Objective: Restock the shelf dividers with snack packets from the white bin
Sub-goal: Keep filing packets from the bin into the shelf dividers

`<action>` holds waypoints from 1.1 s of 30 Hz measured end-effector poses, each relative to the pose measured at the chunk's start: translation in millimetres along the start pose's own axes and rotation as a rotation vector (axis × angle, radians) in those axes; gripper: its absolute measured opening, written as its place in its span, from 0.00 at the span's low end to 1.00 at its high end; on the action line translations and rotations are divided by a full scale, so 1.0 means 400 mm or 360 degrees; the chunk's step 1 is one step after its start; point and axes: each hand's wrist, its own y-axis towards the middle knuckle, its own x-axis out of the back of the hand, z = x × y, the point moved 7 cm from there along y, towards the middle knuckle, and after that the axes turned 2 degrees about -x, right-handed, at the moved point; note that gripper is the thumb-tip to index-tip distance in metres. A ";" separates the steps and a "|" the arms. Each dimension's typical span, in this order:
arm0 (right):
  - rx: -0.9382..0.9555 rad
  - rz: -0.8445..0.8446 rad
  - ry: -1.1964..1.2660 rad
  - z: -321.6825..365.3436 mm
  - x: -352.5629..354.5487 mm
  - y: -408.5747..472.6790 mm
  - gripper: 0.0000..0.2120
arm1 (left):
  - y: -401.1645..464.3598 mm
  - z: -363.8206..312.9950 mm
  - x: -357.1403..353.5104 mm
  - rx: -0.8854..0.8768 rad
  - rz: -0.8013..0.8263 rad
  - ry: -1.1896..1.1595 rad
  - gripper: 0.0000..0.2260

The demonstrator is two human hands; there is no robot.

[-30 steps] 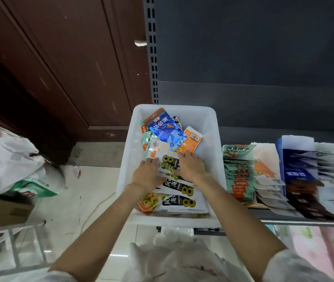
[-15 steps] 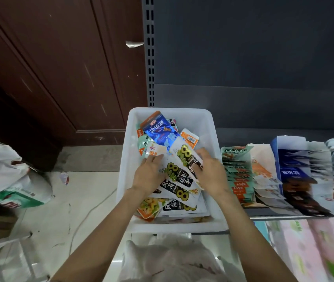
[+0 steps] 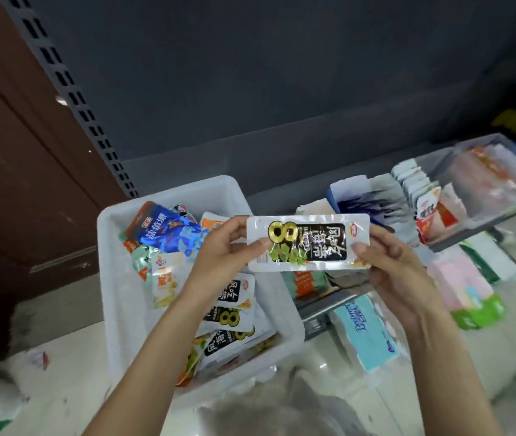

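A white and black snack packet [image 3: 308,242] with a gold 8 hangs level in the air above the right rim of the white bin [image 3: 118,297]. My left hand [image 3: 223,251] pinches its left end and my right hand [image 3: 385,262] pinches its right end. Several more packets of the same kind [image 3: 230,316] lie in the bin, along with a blue packet [image 3: 168,231] and orange ones. To the right, the shelf dividers [image 3: 373,196] hold rows of upright packets, partly hidden behind the held packet.
A dark grey back panel and a slotted upright [image 3: 71,99] rise behind the bin. A brown wooden door [image 3: 14,184] is at the left. Tissue packs [image 3: 367,335] and pink and green packs [image 3: 467,294] sit below the shelf. Bags lie on the floor at left.
Both hands have lifted one 8 packet out of the bin and now hold it flat between them, up and to the right. The camera has swung right and tilted.
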 end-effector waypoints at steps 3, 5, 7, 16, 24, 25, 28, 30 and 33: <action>0.0160 -0.0312 -0.0083 0.033 0.130 -0.014 0.11 | 0.015 -0.020 -0.128 -0.0090 0.0198 0.0135 0.10; 0.0198 -0.0382 -0.0194 0.060 0.195 -0.023 0.06 | 0.025 -0.036 -0.227 -0.0163 0.0305 0.0199 0.11; 0.0186 -0.0339 -0.0141 0.080 0.266 -0.028 0.06 | 0.039 -0.052 -0.322 -0.0226 0.0393 0.0203 0.11; 0.0297 -0.0553 0.0117 0.207 0.693 0.129 0.06 | 0.281 -0.010 -0.599 -0.0485 -0.0201 0.0929 0.11; 0.0527 -0.0412 -0.0506 0.307 0.698 0.328 0.07 | 0.430 0.110 -0.678 -0.0221 -0.0096 0.2525 0.25; 0.0607 -0.0356 -0.0667 0.322 0.676 0.351 0.08 | 0.423 0.104 -0.687 -0.0284 -0.0119 0.2613 0.23; 0.0975 -0.0060 -0.1106 0.369 0.584 0.393 0.08 | 0.404 0.100 -0.704 -0.0385 -0.0143 0.2701 0.16; 0.1212 0.0114 -0.1522 0.374 0.519 0.412 0.08 | 0.397 0.099 -0.709 -0.0500 -0.0184 0.2638 0.10; 0.1351 0.0316 -0.2099 0.344 0.421 0.429 0.11 | 0.388 0.095 -0.712 -0.0618 -0.0208 0.2530 0.07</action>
